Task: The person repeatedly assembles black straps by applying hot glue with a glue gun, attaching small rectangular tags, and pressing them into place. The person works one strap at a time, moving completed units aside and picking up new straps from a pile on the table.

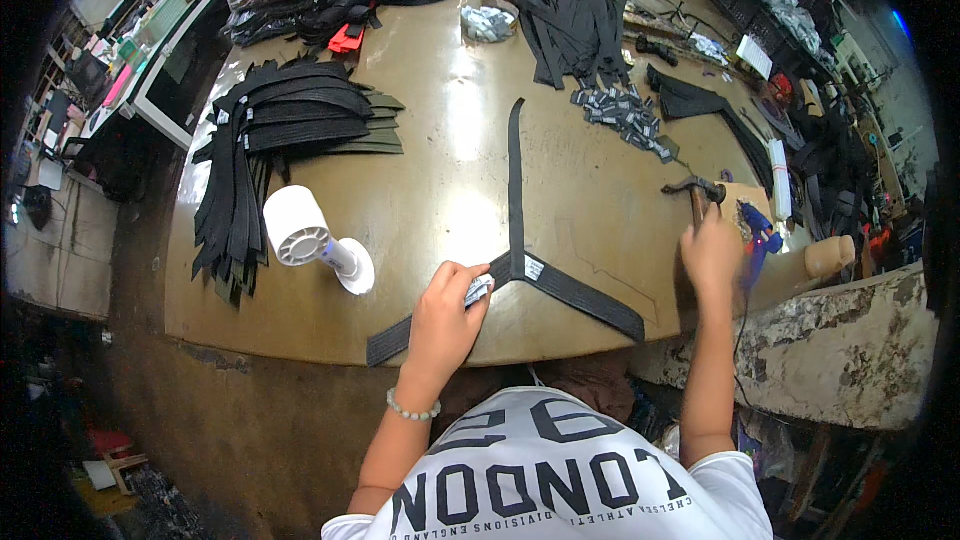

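Observation:
In front of me lies a black Y-shaped strap piece (580,298), its narrow tail pointing away across the table. A small white label (535,268) sits on it just right of where the parts meet. My left hand (447,318) is closed around a few folded white labels (480,290), resting over the piece's left arm. Off to the right, my right hand (713,252) grips the handle of a hammer (697,187), whose dark head is at the table's right side. Beside that hand is a blue glue gun (758,230) with a cord.
A white portable fan (300,228) stands left, beside stacked black straps (290,105). Farther back are a heap of small dark tags (625,118), a bundle of black strips (570,20) and a roll of tape (488,22). A tan cylinder (828,255) lies at the right edge.

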### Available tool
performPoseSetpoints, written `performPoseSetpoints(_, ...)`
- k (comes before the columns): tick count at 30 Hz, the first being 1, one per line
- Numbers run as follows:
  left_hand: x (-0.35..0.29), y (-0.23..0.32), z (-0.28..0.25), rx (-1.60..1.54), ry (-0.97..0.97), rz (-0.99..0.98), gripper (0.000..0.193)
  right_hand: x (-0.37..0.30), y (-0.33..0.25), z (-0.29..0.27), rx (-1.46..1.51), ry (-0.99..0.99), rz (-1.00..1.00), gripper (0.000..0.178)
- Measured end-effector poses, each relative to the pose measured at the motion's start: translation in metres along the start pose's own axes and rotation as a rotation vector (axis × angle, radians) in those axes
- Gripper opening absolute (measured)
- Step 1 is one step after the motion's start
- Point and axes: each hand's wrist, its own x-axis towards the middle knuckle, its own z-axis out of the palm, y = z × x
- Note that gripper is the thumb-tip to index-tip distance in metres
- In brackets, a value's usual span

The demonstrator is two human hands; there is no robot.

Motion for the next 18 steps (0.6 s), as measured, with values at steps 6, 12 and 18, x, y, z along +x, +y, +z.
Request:
performPoseSetpoints(6, -0.001, -0.005, 0.001, -0.070, 0.068, 0.062, 0.017, -0.031, -0.062, -0.070, 0.478, -0.033, -0.026, 0.031)
performPoseSetpoints(12, 0.000, -0.005, 0.003, -0.041, 0.109, -0.043, 0.012, -0.105, -0.136, -0.091, 0.685, -0.295, -0.493, 0.028)
performPoseSetpoints(18, -0.001, -0.006, 0.002, -0.101, 0.095, -0.030, 0.017, -0.109, -0.134, -0.078, 0.948, -0.110, -0.496, 0.026)
